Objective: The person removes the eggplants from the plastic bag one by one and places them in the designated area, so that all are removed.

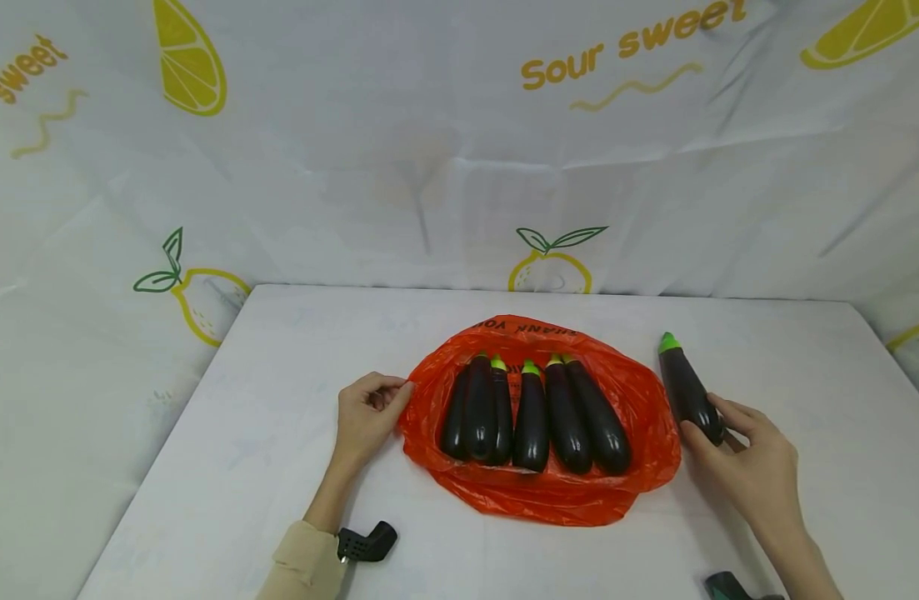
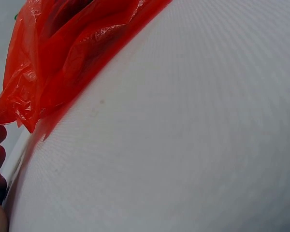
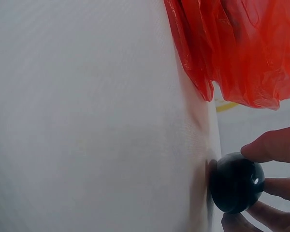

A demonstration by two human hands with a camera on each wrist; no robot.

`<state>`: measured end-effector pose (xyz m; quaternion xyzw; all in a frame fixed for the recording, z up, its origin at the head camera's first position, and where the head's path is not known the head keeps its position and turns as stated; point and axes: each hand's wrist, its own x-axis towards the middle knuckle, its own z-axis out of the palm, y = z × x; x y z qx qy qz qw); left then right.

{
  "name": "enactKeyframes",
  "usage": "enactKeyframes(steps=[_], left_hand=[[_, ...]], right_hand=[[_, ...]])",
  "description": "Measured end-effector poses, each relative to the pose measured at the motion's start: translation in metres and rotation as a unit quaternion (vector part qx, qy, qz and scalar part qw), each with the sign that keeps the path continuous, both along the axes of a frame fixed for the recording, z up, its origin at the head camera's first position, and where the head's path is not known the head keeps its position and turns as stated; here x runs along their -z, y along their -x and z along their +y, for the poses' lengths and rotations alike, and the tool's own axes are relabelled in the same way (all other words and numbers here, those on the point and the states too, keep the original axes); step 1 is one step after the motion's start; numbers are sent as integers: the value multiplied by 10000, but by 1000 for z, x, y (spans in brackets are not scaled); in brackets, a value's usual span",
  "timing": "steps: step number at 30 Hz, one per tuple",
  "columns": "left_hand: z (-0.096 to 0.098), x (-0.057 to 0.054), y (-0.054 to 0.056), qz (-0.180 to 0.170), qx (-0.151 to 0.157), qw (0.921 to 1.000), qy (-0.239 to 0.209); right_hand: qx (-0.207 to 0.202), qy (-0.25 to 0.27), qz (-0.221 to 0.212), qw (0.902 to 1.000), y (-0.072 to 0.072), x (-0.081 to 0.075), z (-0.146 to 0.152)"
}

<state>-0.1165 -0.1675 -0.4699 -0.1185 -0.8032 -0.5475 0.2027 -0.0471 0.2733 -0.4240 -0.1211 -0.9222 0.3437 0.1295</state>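
Red plastic bag (image 1: 537, 504) pinched at its left rim by our left hand (image 1: 367, 417); just right of it, our right hand (image 1: 755, 458) curls its fingers round a glossy dark, green-capped eggplant (image 1: 686, 382). We seem mid-transfer; next needs a steady grip.
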Motion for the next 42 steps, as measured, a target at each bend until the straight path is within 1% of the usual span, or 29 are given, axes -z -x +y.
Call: enactKeyframes(steps=[5,9,12,20,33,35,37,42], left_hand=[[0,1,0,-13,-1,10000,-32],[1,0,0,-25,-5,10000,-91],[1,0,0,-36,-6,9999,-149],[1,1,0,-69,-5,9999,-141],[1,-1,0,-69,11,9998,-208],[2,-1,0,-77,0,9997,-212],[2,-1,0,-85,-9,9997,-213],[1,-1,0,-92,-21,9998,-170]], right_hand=[[51,-70,-87,9999,-1,-2,-2],[76,-17,-141,9999,-2,-3,-3],[83,-23,-137,9999,-2,-4,-4],[122,-339,-100,9993,-3,-1,-3],[139,-338,-64,9993,-3,-1,-1],[156,-332,17,9993,-4,-3,-1],[209,-292,202,9992,-5,-5,-2],[330,23,936,9951,-7,-12,-7]])
